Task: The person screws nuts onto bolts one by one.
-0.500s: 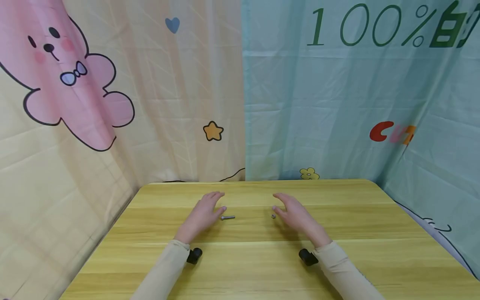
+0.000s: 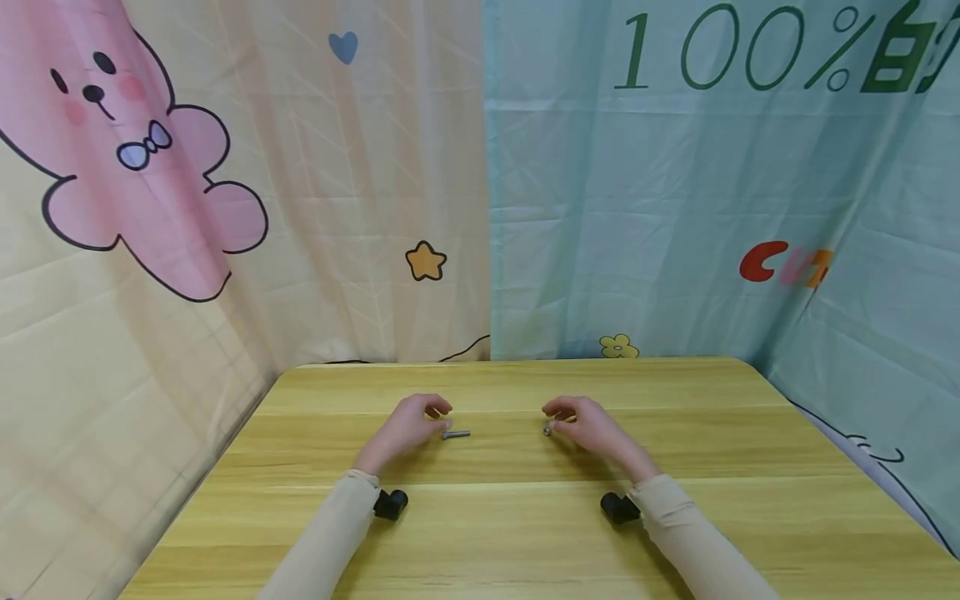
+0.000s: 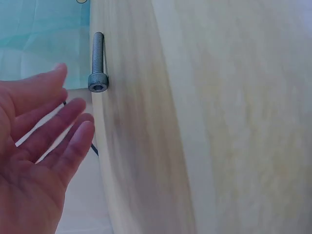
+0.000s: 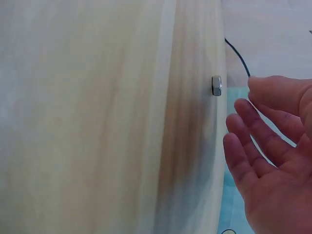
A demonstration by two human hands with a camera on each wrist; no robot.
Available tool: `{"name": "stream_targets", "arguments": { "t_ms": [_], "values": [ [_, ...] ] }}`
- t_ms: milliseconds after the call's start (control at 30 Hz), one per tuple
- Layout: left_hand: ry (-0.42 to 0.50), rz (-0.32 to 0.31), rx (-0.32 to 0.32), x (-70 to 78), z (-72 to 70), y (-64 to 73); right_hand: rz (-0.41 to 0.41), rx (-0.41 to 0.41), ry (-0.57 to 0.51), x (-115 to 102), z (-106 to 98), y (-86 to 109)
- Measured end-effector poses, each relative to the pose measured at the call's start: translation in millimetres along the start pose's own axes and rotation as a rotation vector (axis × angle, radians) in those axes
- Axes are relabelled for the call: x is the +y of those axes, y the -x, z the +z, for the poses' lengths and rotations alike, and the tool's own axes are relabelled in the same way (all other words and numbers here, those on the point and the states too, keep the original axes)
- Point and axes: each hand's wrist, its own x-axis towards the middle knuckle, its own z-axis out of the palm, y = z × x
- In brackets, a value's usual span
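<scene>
A grey socket-head bolt (image 2: 457, 434) lies on its side on the wooden table, its threaded end pointing right in the head view. Beside its head hovers my left hand (image 2: 411, 423), fingers loosely bent and nothing between them. The left wrist view shows the hex socket of the bolt (image 3: 98, 61) and a gap between it and my left hand (image 3: 41, 131). To the right a small metal nut (image 2: 547, 432) lies on the table, just by the thumb of my right hand (image 2: 588, 425). In the right wrist view, the nut (image 4: 217, 86) is apart from my relaxed right hand (image 4: 278, 146).
The wooden table (image 2: 495, 533) spreads under both arms, its far edge close to hanging printed curtains (image 2: 675, 208). A black wrist camera (image 2: 391, 504) is on the left wrist and another black camera (image 2: 619, 507) on the right.
Both hands have lowered slightly toward the table, and their fingers have bent inward, nearer the bolt and the nut. The bolt and nut have not moved.
</scene>
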Motion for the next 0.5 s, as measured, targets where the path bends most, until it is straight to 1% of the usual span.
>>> {"name": "stream_targets", "arguments": {
  "t_ms": [233, 367, 500],
  "values": [
    [0.038, -0.02, -0.041, -3.9, 2.5, -1.0, 0.02, -0.077, -0.033, 8.1, 0.0, -1.9],
    [0.064, -0.041, -0.061, -3.9, 3.6, -1.7, 0.02, -0.094, -0.043, 9.5, 0.3, -3.7],
    [0.069, -0.055, -0.07, -4.4, 4.7, -2.9, 0.005, -0.104, -0.044, 9.7, 0.7, -5.9]
  ]
}}
